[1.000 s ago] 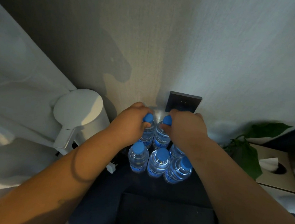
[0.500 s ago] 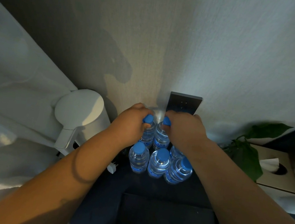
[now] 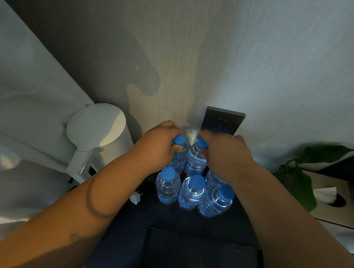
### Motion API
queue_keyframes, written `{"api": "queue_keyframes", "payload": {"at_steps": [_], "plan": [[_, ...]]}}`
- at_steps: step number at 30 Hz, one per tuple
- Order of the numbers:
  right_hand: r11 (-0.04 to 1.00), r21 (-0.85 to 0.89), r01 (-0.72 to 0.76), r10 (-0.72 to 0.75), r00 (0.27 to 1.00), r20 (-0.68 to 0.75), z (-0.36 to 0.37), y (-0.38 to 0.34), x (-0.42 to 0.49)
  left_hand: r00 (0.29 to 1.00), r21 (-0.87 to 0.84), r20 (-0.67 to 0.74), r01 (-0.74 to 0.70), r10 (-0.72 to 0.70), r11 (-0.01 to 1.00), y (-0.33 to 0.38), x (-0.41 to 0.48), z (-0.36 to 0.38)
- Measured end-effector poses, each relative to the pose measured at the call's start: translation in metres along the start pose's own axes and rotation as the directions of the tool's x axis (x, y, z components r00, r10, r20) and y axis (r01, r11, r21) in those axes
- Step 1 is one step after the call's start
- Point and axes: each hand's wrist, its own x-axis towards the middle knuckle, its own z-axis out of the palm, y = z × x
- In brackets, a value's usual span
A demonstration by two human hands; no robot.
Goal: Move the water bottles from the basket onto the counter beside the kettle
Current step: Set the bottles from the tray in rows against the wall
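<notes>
Gripping the left bottle [image 3: 179, 159] just under its blue cap with my left hand [image 3: 158, 147], and the right bottle [image 3: 193, 164] the same way with my right hand [image 3: 226, 156], I held both upright, side by side, at the back of the cluster in mid-frame, near the wall. Three front bottles [image 3: 192, 194] stood in a row just below them on the dark counter [image 3: 183, 221]. The white kettle [image 3: 98, 128] sat left of the cluster, a socket plate [image 3: 223, 121] above it, and a plant [image 3: 301, 182] and tissue box [image 3: 338, 211] at right.
</notes>
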Motion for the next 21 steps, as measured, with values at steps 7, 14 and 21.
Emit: {"api": "queue_keyframes", "payload": {"at_steps": [7, 14, 21], "plan": [[1.000, -0.020, -0.002, 0.001, 0.999, -0.049, 0.0046, -0.0003, 0.0050, 1.000, -0.026, -0.013, -0.003, 0.003, 1.000, -0.0020, -0.0022, -0.0006], [0.998, -0.039, -0.044, 0.041, 0.997, -0.060, 0.0071, 0.0027, 0.0062, 1.000, -0.021, -0.001, 0.017, -0.017, 1.000, 0.0002, -0.0004, -0.0010], [1.000, 0.013, 0.026, -0.025, 0.998, -0.058, 0.0093, 0.0038, 0.0042, 1.000, -0.024, -0.005, 0.020, -0.021, 0.999, -0.0002, -0.0005, 0.0001]]}}
